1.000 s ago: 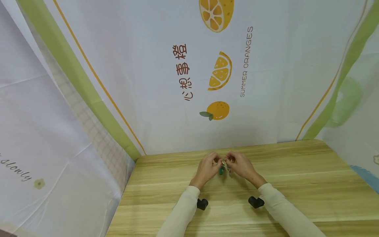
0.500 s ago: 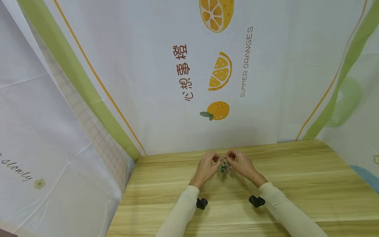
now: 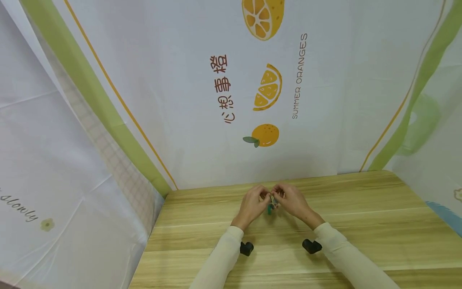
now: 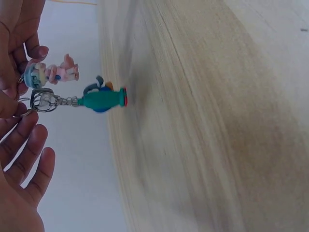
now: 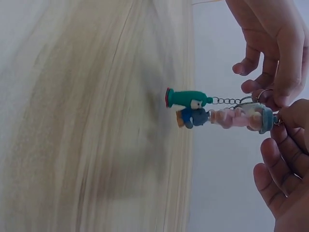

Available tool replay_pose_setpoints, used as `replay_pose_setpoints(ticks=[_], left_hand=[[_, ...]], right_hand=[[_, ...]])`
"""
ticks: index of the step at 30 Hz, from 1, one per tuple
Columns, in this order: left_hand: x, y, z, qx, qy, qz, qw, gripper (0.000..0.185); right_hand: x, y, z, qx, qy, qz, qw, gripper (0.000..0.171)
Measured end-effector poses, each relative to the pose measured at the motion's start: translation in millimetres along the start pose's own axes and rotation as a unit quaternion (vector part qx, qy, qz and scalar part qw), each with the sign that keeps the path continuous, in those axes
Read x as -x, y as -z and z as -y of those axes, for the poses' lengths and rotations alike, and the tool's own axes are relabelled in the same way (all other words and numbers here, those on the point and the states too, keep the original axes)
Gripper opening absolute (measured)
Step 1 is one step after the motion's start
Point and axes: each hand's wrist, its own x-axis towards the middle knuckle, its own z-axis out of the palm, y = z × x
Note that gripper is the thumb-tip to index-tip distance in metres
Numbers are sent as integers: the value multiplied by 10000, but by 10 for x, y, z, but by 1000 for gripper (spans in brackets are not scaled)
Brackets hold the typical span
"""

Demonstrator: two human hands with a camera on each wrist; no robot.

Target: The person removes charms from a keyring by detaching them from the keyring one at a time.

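Note:
My left hand (image 3: 254, 204) and right hand (image 3: 293, 200) meet above the table, fingertips nearly touching. Thumb and finger of the left hand pinch a metal key ring (image 4: 43, 110), from which a green figure (image 4: 101, 99) hangs on a short chain. In the right wrist view, the fingers of the right hand (image 5: 285, 179) pinch the top of a pink figure keychain (image 5: 234, 118) with a blue hat. A third small figure (image 5: 198, 117), grey and blue, hangs beside the green one. The fingertips partly cover the rings, so whether the pink figure is joined to the key ring cannot be made out.
The wooden table (image 3: 202, 233) lies under both hands. Two black pieces (image 3: 247, 249) show beside the sleeves, one at each wrist. A white cloth with printed oranges (image 3: 265, 135) rises behind the table's far edge.
The right hand has shifted slightly left, closer to the left hand. The figures, bunched up half a second ago, now show the green one hanging lower. The left hand has barely moved.

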Motion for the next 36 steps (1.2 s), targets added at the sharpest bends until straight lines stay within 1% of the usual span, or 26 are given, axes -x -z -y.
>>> replay_pose_setpoints(ticks=[8,14,21,28,36], left_hand=[[-7,6,-4,-141,-65,-30,9999,11],[-3,17,-14,-89,-146,-164,9997,11],[8,12,-4,2,-123,-249,9996,11],[19,22,29,-34,-144,-310,9994,11],[29,34,50,17,-168,-328,9993,11]], right_hand=[[-10,-16,-25,71,35,31,10000,10],[-18,-23,-31,55,-171,56,9998,10],[-14,-11,-34,58,-323,178,9993,11],[-4,-2,-28,-108,-314,249,9991,11],[6,3,-19,-370,-523,288,9975,9]])
